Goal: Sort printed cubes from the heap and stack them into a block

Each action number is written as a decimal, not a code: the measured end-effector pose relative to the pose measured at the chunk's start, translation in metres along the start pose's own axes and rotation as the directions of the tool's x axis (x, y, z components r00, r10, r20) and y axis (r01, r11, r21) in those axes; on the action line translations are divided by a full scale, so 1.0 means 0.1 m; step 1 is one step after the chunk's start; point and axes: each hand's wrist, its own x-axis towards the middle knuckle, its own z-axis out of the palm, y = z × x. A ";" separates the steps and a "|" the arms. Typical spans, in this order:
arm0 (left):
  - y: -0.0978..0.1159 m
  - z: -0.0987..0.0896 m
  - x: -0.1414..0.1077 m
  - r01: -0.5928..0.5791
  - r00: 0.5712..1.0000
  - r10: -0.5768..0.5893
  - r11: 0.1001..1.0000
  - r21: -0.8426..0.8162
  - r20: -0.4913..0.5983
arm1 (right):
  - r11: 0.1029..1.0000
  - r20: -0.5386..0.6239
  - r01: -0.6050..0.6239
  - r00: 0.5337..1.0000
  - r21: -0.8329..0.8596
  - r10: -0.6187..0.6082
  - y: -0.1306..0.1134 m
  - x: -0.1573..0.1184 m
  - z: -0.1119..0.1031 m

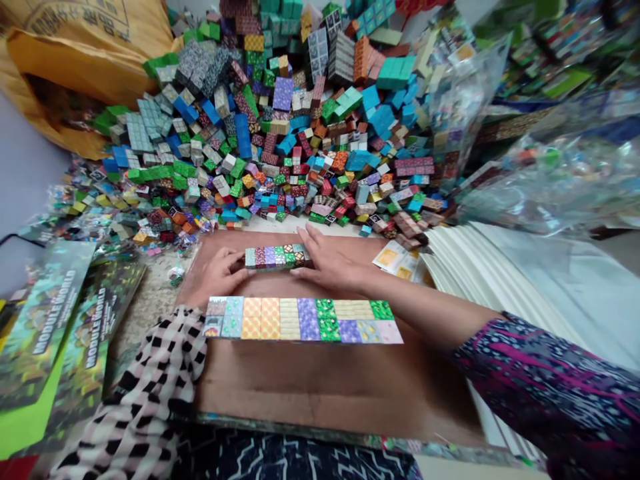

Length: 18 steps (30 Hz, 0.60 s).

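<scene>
A short row of small patterned cubes [277,257] lies on the brown board [320,393]. My left hand [220,275] presses its left end, fingers curled and thumb against the row. At the right end, my right hand [327,260] touches the cubes with thumb and fingers, so the row is held between both hands. Nearer to me, a longer block of patterned cubes [300,320] in orange, cream, purple, green and pink stands across the board, below my hands and touched by neither.
Behind the board rises a big heap of coloured blocks [280,140]. A yellow sack [90,60] is at back left, printed "MODULE WORLD" packages [47,313] at left. Stacked white sheets [500,287], small cards [397,260] and clear plastic bags [545,180] are at right.
</scene>
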 end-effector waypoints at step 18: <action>-0.05 0.02 0.01 0.048 0.997 -0.054 0.994 -0.096 -0.063 | 0.961 0.031 0.246 0.969 -0.126 -0.244 -0.23 0.07 -0.39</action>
